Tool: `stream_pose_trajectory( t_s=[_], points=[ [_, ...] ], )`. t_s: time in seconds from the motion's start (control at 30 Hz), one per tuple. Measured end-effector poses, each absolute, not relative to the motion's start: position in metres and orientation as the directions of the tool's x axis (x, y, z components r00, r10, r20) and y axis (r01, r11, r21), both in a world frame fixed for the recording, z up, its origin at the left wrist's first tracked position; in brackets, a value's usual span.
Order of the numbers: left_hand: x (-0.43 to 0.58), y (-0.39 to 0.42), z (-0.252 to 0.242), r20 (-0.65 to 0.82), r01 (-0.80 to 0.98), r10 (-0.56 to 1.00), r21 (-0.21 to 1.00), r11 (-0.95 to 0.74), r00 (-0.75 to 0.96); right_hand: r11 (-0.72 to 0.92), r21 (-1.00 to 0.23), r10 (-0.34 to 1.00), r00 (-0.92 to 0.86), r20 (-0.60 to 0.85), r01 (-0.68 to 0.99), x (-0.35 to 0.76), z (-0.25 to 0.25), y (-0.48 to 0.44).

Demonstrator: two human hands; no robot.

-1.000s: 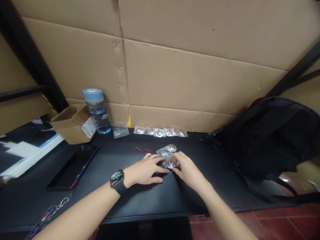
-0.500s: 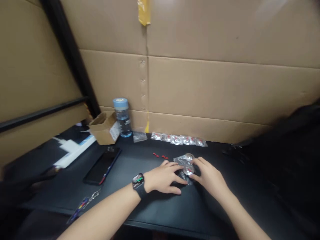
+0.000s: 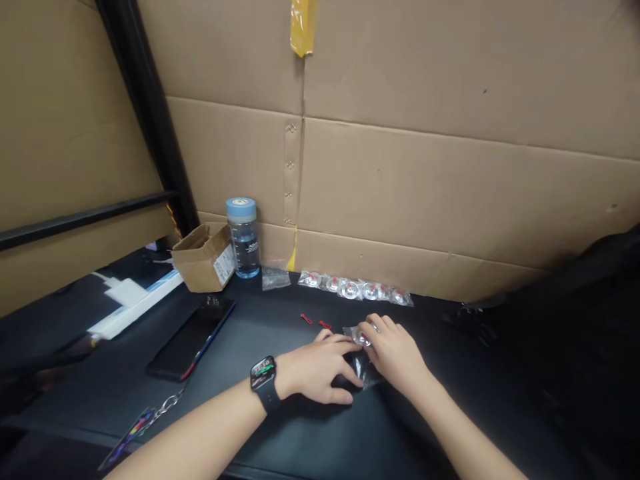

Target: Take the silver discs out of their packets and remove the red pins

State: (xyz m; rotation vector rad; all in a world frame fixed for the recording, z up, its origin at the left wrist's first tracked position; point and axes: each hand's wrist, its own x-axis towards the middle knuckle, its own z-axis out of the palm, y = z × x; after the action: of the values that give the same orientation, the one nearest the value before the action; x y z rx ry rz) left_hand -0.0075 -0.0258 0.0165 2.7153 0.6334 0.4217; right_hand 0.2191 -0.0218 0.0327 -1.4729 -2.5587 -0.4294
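My left hand [image 3: 320, 368], with a smartwatch [image 3: 264, 383] on its wrist, lies on the black table [image 3: 240, 373], its fingers curled down onto a clear plastic bag [image 3: 364, 367]. My right hand [image 3: 395, 352] is closed over small silver round parts [image 3: 363, 337] at the bag's top edge. Most of what the fingers hold is hidden under the hand. Two small red pieces [image 3: 315, 322] lie just behind my left hand.
A row of bagged silver-and-red parts [image 3: 356, 289] lies along the cardboard wall. A water bottle [image 3: 243, 237], a small open carton [image 3: 204, 257] and a small clear bag [image 3: 275, 278] stand at the back left. A dark phone [image 3: 191, 338] and a keychain [image 3: 145, 421] lie left. A black bag [image 3: 575, 333] fills the right.
The camera has swung left and up. My right hand has closed over the silver parts, which were visible between the hands before. My left hand stays on the bag.
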Motion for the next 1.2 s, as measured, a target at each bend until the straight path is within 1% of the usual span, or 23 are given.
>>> stream_pose_trajectory(
  t_s=[0.07, 0.1, 0.17, 0.27, 0.3, 0.33, 0.37, 0.43, 0.5, 0.6, 0.73, 0.97, 1.2],
  points=[
    [-0.008, -0.025, 0.017, 0.217, 0.389, 0.487, 0.375, -0.842, 0.846, 0.485, 0.133, 0.819, -0.503, 0.278, 0.864, 0.219, 0.033, -0.020],
    [-0.008, -0.024, 0.018, 0.223, 0.396, 0.498, 0.379, -0.836, 0.838, 0.502, 0.092, 0.819, -0.507, 0.268, 0.860, 0.220, 0.034, -0.020],
    [-0.009, -0.023, 0.021, 0.237, 0.403, 0.516, 0.396, -0.825, 0.823, 0.557, -0.053, 0.815, -0.534, 0.225, 0.829, 0.227, 0.039, -0.020],
    [-0.010, -0.022, 0.025, 0.248, 0.385, 0.530, 0.456, -0.803, 0.811, 0.607, -0.350, 0.789, -0.594, 0.158, 0.714, 0.243, 0.050, -0.020],
    [-0.009, -0.022, 0.026, 0.257, 0.384, 0.545, 0.479, -0.789, 0.798, 0.602, -0.426, 0.783, -0.603, 0.151, 0.675, 0.250, 0.053, -0.020],
    [-0.007, -0.022, 0.026, 0.272, 0.396, 0.571, 0.497, -0.772, 0.774, 0.592, -0.478, 0.784, -0.602, 0.153, 0.649, 0.257, 0.055, -0.020],
    [-0.005, -0.023, 0.026, 0.289, 0.420, 0.607, 0.506, -0.754, 0.741, 0.585, -0.505, 0.786, -0.596, 0.161, 0.635, 0.263, 0.056, -0.020],
    [0.001, -0.023, 0.023, 0.324, 0.489, 0.673, 0.493, -0.720, 0.665, 0.588, -0.499, 0.791, -0.582, 0.191, 0.636, 0.271, 0.054, -0.019],
    [0.006, -0.023, 0.018, 0.343, 0.545, 0.704, 0.455, -0.704, 0.622, 0.605, -0.461, 0.785, -0.582, 0.211, 0.649, 0.275, 0.047, -0.018],
    [0.009, -0.022, 0.013, 0.348, 0.581, 0.708, 0.407, -0.704, 0.615, 0.619, -0.425, 0.777, -0.592, 0.213, 0.660, 0.271, 0.036, -0.015],
    [0.006, -0.019, 0.012, 0.367, 0.613, 0.725, 0.388, -0.688, 0.582, 0.637, -0.405, 0.764, -0.604, 0.224, 0.655, 0.265, 0.030, -0.013],
    [0.001, -0.015, 0.016, 0.402, 0.628, 0.768, 0.443, -0.639, 0.498, 0.671, -0.411, 0.732, -0.640, 0.234, 0.617, 0.272, 0.034, -0.011],
    [-0.001, -0.010, 0.010, 0.376, 0.612, 0.807, 0.527, -0.590, 0.455, 0.610, -0.463, 0.778, -0.596, 0.199, 0.643, 0.273, 0.035, -0.011]
  ],
)
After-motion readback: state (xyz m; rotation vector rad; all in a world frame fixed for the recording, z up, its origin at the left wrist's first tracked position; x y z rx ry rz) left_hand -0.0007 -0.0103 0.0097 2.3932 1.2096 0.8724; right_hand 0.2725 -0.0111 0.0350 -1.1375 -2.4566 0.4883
